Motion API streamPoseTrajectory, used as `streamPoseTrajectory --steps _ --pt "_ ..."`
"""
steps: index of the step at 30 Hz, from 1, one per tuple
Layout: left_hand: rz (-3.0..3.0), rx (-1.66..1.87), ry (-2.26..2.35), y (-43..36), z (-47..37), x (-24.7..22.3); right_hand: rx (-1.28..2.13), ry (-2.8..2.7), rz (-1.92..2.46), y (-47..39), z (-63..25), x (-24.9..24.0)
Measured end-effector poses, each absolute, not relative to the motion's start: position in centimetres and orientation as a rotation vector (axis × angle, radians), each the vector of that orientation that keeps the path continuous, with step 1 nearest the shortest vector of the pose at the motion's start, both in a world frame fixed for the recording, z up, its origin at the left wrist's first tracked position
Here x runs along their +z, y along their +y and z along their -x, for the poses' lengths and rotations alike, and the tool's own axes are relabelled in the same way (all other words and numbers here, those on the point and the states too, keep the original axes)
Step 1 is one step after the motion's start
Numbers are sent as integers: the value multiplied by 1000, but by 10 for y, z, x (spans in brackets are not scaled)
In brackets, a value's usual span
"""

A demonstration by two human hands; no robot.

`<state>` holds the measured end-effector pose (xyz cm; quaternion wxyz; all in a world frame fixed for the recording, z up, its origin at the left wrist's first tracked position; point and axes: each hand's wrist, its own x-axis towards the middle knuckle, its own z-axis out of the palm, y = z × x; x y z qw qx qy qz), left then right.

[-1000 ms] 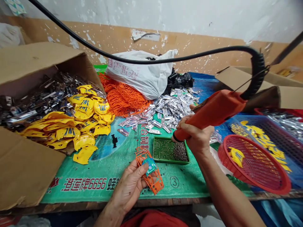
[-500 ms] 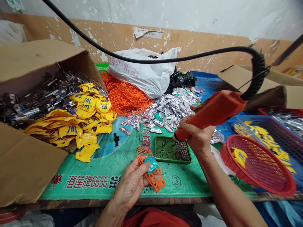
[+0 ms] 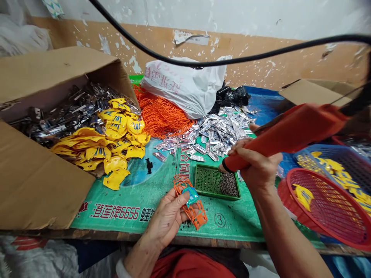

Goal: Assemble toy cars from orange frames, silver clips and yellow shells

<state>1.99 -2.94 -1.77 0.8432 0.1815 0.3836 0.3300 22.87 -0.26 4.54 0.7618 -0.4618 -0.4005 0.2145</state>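
My left hand is closed on an orange plastic frame with a teal plastic piece set in it, the thumb pressing near the teal part. In my right hand is a red-wrapped electric screwdriver, its tip pointing down and left. That tip is over the green screw tray, which has a grid of holes and a heap of small dark screws at its right end. I cannot make out whether the tip touches a screw.
A cardboard box on the left spills yellow printed parts. Behind lie orange frames, a white bag and silvery pieces. At right stand a red basket and a blue basket. A black cable crosses above.
The camera view has shifted, moving the table's things rightward in the picture. The screwdriver lies at a flatter tilt, still over the tray. My left hand keeps its hold on the frame.
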Motion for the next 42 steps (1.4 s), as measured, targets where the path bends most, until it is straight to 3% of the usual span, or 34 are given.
streamPoseTrajectory --steps 6,13,42 --pt "-358 726 782 -30 -22 -18 757 -879 795 -38 -203 84" --pt "-390 721 716 -32 -21 -20 1012 -930 619 -57 -174 79" --pt "-399 748 854 -35 -26 -16 1009 -1021 773 -56 -161 62"
